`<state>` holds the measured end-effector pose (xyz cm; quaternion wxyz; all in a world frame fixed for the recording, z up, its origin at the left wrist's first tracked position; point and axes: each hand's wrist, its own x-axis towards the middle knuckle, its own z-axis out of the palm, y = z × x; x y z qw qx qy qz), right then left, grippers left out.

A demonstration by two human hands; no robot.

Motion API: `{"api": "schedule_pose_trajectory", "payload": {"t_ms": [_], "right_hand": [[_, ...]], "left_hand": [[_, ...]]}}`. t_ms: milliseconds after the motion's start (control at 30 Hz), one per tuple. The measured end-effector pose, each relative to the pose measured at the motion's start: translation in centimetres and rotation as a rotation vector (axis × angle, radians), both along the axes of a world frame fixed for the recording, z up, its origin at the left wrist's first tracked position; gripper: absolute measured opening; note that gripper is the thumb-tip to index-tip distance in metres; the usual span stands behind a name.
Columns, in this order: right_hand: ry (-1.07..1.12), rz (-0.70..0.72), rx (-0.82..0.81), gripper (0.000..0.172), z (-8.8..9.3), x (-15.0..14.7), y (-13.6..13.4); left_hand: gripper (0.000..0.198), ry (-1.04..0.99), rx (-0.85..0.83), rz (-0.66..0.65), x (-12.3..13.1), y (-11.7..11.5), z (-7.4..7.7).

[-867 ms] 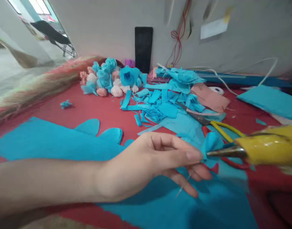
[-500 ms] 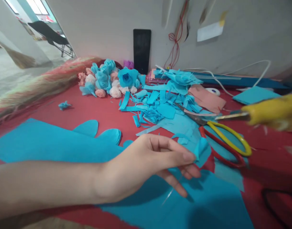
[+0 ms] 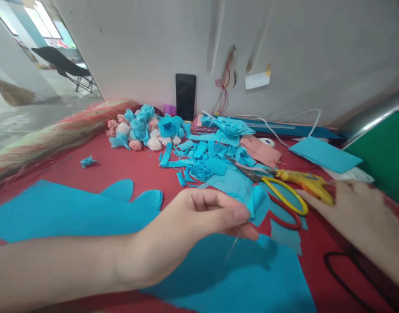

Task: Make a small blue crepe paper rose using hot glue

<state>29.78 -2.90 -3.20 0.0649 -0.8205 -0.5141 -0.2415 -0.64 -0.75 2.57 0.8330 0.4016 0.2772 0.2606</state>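
My left hand [image 3: 215, 217] pinches a small rolled piece of blue crepe paper [image 3: 254, 203] between thumb and fingertips. A thin clear strand hangs below those fingers. Over at the right, my right hand [image 3: 362, 208] is at the handle of a yellow glue gun [image 3: 308, 184], thumb on one side and fingers on the other. The gun is low by the table, its nozzle pointing left toward the scissors [image 3: 284, 195], which have one yellow and one red handle loop. Beneath my left hand lies a large blue paper sheet [image 3: 251, 274].
Blue paper scraps [image 3: 206, 161] cover the middle, with paper flowers [image 3: 147, 128] behind them on the left. Petal shapes [image 3: 149, 200] lie beside another blue sheet [image 3: 68, 208]. A phone [image 3: 185, 96] leans on the wall. Folded blue paper [image 3: 325, 154] and a black loop [image 3: 346, 278] lie right.
The glue gun has moved away from me and down beside the scissors, and my right hand has come into view with it. My left hand still pinches the blue paper piece.
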Motion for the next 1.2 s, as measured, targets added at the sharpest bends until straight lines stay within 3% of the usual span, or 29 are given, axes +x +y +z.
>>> {"api": "schedule_pose_trajectory", "payload": {"t_ms": [167,433,567,633,833,967,1200], "right_hand": [[0.101,0.097,0.080,0.046,2.1,-3.8,-0.9],[0.768,0.525,0.255,0.038,5.2,-14.6,-3.1],[1.092,0.841,0.218,0.028,7.1,-17.2,-3.8],[1.161,0.915,0.224,0.026,7.3,-17.5,-3.8],[1.125,0.926,0.263,0.027,7.1,-17.5,-3.4],[1.098,0.858,0.288,0.029,7.3,-17.7,-3.4],[0.978,0.820,0.329,0.032,7.3,-18.0,-2.8]], "left_hand": [[0.012,-0.059,0.124,0.076,-0.2,-0.2,0.9],[0.013,-0.170,0.331,0.083,-0.4,-0.7,1.8],[0.015,-0.180,0.324,0.077,-0.8,-0.7,1.8],[0.019,-0.155,0.316,0.072,-0.9,-0.6,1.8],[0.019,-0.050,0.388,0.123,-1.0,-0.6,2.2],[0.021,0.010,0.414,0.143,-1.0,-0.7,2.5],[0.014,-0.053,0.389,0.142,-0.8,-0.7,2.3]]}}
